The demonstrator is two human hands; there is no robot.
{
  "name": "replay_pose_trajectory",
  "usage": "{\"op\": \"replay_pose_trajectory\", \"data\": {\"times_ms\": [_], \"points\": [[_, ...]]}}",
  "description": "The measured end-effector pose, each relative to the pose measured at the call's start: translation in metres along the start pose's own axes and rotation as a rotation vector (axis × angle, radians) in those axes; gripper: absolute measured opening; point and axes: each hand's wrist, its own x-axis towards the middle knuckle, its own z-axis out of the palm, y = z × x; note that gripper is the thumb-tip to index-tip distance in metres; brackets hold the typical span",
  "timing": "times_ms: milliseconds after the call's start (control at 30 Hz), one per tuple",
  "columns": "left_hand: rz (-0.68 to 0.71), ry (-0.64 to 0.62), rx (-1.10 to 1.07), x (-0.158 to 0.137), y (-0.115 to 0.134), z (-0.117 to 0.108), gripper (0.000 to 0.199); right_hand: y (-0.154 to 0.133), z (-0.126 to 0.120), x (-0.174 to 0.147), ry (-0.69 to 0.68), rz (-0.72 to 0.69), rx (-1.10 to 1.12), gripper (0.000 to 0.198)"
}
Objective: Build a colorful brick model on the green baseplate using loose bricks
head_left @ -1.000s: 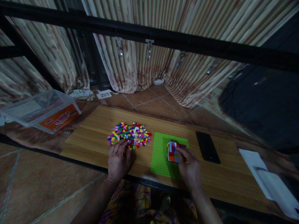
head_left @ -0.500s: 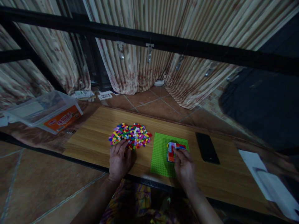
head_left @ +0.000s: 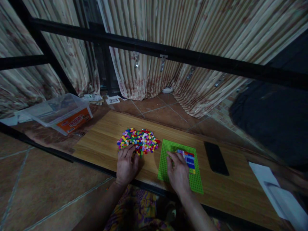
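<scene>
A heap of small multicoloured building bricks (head_left: 144, 139) lies on the wooden board. My left hand (head_left: 126, 166) rests at the heap's near left edge, fingers bent over the bricks and thumb apart. On the green baseplate (head_left: 165, 168) sits a flat block of joined bricks (head_left: 191, 160) in blue, red, white and yellow. My right hand (head_left: 178, 171) hovers over the plate and covers the block's left part. Its thumb and forefinger point left with a small gap, and no brick shows between them.
A black phone (head_left: 216, 158) lies right of the baseplate, with white paper (head_left: 267, 184) farther right. At the left stands a clear plastic box (head_left: 57, 112) with an orange label. A black metal bar (head_left: 149, 46) crosses beyond the table, before striped curtains (head_left: 163, 19).
My right hand has moved left off the brick block, uncovering its right side. The left hand stays at the heap. The whole view has shifted slightly.
</scene>
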Motion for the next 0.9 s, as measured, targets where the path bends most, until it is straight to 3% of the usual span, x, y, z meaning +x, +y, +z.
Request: {"op": "replay_pose_trajectory", "data": {"times_ms": [233, 400, 533, 700, 900], "points": [[0.011, 0.007, 0.006, 0.000, 0.001, 0.000, 0.025, -0.008, 0.048, 0.032, -0.080, -0.001, -0.085, 0.028], [0.017, 0.001, 0.006, 0.001, 0.000, -0.001, 0.025, -0.004, 0.061, 0.036, -0.100, 0.018, -0.073, 0.025], [0.031, 0.004, 0.009, 0.001, 0.000, -0.001, 0.025, -0.011, 0.049, 0.028, -0.084, 0.061, 0.042, 0.024], [0.035, 0.008, 0.016, 0.001, 0.000, 0.000, 0.025, -0.018, 0.016, 0.004, -0.048, 0.220, 0.354, 0.021], [0.037, -0.001, 0.028, 0.001, -0.003, 0.001, 0.025, 0.020, -0.022, -0.024, 0.119, 0.400, 0.417, 0.028]]}}
